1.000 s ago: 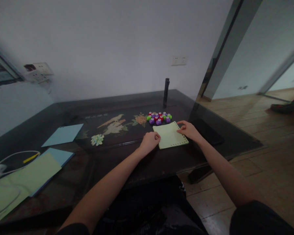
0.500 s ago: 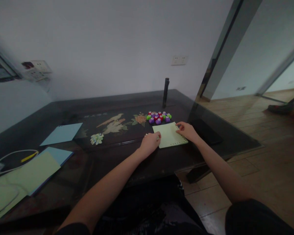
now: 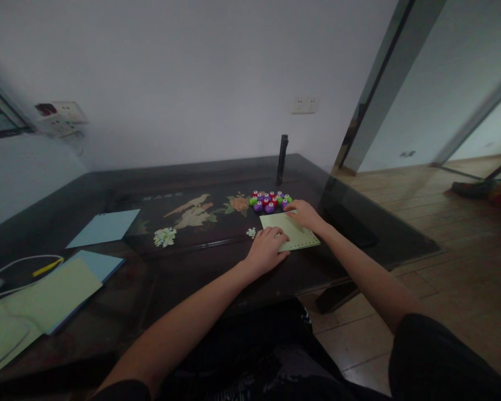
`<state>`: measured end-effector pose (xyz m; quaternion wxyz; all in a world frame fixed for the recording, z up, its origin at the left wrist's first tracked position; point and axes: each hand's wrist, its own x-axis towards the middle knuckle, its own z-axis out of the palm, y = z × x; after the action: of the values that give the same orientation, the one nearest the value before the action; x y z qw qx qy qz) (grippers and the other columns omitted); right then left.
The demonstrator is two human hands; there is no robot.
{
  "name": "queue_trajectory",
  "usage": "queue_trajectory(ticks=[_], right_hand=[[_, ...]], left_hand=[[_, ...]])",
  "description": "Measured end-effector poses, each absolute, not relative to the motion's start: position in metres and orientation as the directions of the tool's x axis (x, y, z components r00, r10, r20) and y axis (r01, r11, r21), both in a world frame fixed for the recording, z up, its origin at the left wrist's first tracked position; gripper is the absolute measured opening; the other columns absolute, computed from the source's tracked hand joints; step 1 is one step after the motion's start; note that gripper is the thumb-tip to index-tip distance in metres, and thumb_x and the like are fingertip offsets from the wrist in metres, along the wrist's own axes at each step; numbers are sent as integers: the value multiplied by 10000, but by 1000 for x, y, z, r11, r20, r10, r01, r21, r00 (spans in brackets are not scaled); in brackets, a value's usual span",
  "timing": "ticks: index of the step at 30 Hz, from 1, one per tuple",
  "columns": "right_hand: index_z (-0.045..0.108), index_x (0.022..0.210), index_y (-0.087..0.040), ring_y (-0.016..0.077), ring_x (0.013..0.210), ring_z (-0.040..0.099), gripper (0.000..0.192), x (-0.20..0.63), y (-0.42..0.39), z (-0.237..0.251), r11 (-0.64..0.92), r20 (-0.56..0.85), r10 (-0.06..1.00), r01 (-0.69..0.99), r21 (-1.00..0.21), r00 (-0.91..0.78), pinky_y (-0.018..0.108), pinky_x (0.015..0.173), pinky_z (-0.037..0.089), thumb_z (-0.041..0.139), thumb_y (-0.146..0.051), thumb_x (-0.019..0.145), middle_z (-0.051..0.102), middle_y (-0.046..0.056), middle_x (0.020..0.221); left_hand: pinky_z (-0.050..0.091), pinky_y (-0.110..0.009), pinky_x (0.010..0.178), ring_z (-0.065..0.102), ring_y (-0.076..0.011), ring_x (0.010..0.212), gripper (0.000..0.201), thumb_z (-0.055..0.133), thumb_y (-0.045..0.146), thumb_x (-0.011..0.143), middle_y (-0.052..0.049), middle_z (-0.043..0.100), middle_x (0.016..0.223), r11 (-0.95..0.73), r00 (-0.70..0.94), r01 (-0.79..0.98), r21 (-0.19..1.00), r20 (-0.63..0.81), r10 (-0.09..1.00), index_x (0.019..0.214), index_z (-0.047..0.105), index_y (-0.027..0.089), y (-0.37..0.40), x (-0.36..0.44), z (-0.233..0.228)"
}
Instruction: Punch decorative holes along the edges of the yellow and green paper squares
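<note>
Neither grip is closed around anything: the left hand (image 3: 268, 249) is laid flat, fingers spread, on the near left corner of a pale green sheet of paper (image 3: 294, 233), while the right hand (image 3: 304, 214) is rested with loose fingers on the sheet's far edge, fingertips reaching a cluster of small red, purple and green paper punches (image 3: 270, 201). The sheet is seen lying flat on the dark glass-topped table (image 3: 200, 262), just in front of the punches, with a row of small holes along its near edge. A few tiny pale cut-outs (image 3: 251, 232) are scattered just left of the left hand. A dark upright cylinder (image 3: 282, 160) is stood behind the punches. Blue and green sheets (image 3: 62, 284) are spread well apart at the table's left end.
</note>
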<state>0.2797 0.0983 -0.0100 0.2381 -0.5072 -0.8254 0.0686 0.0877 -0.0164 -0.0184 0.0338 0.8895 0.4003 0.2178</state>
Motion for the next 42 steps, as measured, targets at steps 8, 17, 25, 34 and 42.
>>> queue_trajectory(ticks=[8,17,25,34,42], right_hand=[[697,869,-156,204,900,582,182,251,112,-16,530,247,840,829,-180,-484,305,840,410,524,-154,813,673,101,951],[673,832,-154,188,832,567,138,257,119,-26,575,296,809,789,-219,-507,297,769,410,543,-153,785,662,84,899],[690,811,-162,183,819,585,128,261,117,-19,581,353,809,730,-360,-471,309,778,438,569,-145,772,673,70,867],[631,887,-148,162,753,622,123,318,94,-7,125,139,990,597,-793,-22,246,586,502,570,-177,784,678,82,868],[590,832,-147,127,697,615,82,317,72,-16,-4,24,998,489,-872,50,208,561,487,549,-99,779,671,74,821]], left_hand=[[403,-348,902,513,-222,1053,256,587,315,819,-53,596,1097,-683,609,694,226,322,725,1050,606,205,-10,88,-18],[408,-342,879,520,-212,1040,229,556,262,831,-51,605,1073,-711,636,670,214,327,699,1046,614,211,-12,90,-18],[389,-390,951,495,-239,1092,281,585,287,800,-73,568,1130,-695,568,601,393,401,718,1070,600,208,-17,92,-20],[341,-381,1034,449,-220,1205,415,570,170,767,-96,496,1262,-191,25,184,964,190,981,1176,521,213,10,93,-31],[417,-344,953,559,-195,1049,486,574,127,732,-75,586,1163,-41,29,-96,995,44,999,1203,495,213,14,95,-34]])
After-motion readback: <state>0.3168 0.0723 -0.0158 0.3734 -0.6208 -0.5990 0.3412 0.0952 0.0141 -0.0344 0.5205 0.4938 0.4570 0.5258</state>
